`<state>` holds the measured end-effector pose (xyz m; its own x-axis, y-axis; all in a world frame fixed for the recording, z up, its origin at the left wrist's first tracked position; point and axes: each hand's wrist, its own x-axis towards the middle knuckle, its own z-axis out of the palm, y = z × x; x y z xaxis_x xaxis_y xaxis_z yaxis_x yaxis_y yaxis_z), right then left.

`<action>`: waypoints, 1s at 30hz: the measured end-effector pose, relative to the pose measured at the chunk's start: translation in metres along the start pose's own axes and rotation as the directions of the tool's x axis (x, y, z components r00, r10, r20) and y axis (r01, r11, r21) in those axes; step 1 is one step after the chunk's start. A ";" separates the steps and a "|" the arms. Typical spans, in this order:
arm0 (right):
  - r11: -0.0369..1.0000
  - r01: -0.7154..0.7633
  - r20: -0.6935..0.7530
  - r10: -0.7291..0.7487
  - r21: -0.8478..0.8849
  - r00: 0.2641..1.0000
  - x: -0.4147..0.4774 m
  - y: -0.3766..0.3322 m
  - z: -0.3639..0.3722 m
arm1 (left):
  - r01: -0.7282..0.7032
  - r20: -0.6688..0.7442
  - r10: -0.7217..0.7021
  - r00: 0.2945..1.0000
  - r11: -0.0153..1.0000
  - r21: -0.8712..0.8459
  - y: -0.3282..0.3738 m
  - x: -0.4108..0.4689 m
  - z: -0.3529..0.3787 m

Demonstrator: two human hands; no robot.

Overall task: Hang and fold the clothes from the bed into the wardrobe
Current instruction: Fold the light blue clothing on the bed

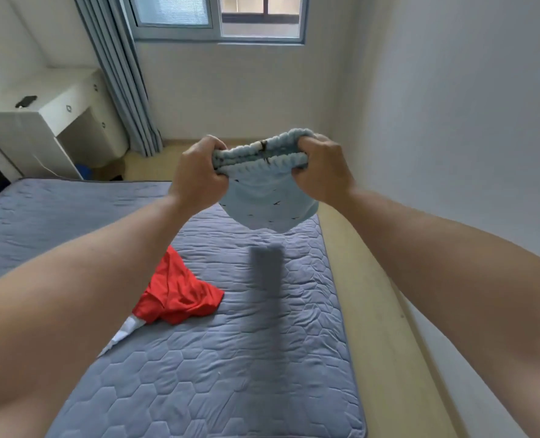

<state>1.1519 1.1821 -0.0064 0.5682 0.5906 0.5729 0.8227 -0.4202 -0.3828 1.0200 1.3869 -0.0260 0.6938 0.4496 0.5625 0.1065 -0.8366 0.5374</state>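
Observation:
A light blue garment [267, 200] with small dark bird prints hangs in the air above the bed [199, 358]. My left hand [199, 172] grips its bunched elastic top edge on the left and my right hand [321, 169] grips the same edge on the right, both arms stretched forward. On the grey quilted mattress below lies a crumpled red garment [180, 292] with a white piece [123, 335] sticking out beside it. A blurred grey shape [267, 276] shows under the blue garment. The wardrobe is out of view.
A white desk [41, 121] with a small dark object [26, 101] on top stands at the far left, beside blue-grey curtains [120, 74] and a window [218, 17]. A white wall [452, 121] runs along the right, with a strip of pale floor [373, 311] between it and the bed.

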 end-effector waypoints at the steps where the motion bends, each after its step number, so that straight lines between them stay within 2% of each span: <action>1: 1.000 -0.008 0.059 0.009 -0.005 0.998 -0.020 0.004 0.011 | 0.038 0.036 -0.038 0.999 0.999 0.005 -0.008 -0.023 0.008; 4: 0.997 -0.081 0.272 0.082 -0.013 0.959 -0.087 0.016 0.044 | 0.204 0.200 -0.210 0.957 0.978 0.049 -0.029 -0.101 0.034; 7: 0.988 -0.146 0.476 0.151 -0.048 0.866 -0.162 0.025 0.073 | 0.300 0.402 -0.316 0.859 0.948 0.104 -0.044 -0.185 0.054; 10: 0.975 -0.159 0.648 0.222 -0.156 0.728 -0.240 0.024 0.096 | 0.293 0.569 -0.355 0.742 0.935 0.201 -0.055 -0.267 0.068; 13: 0.954 -0.168 0.754 0.300 -0.249 0.585 -0.318 0.018 0.106 | 0.280 0.680 -0.386 0.624 0.922 0.267 -0.060 -0.344 0.077; 16: 0.941 -0.099 0.813 0.330 -0.323 0.480 -0.385 0.001 0.102 | 0.253 0.734 -0.382 0.562 0.924 0.288 -0.054 -0.408 0.074; 21: 0.942 -0.043 0.845 0.318 -0.333 0.429 -0.462 -0.037 0.086 | 0.190 0.770 -0.366 0.523 0.930 0.313 -0.039 -0.484 0.047; 30: 0.945 -0.034 0.867 0.313 -0.326 0.388 -0.546 -0.084 0.041 | 0.216 0.793 -0.390 0.469 0.921 0.325 0.002 -0.565 -0.003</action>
<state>0.7732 0.9231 -0.3175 0.4909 0.6946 -0.5258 0.7529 -0.6419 -0.1451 0.6262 1.1322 -0.3415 0.8483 0.2889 -0.4437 0.4795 -0.7746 0.4125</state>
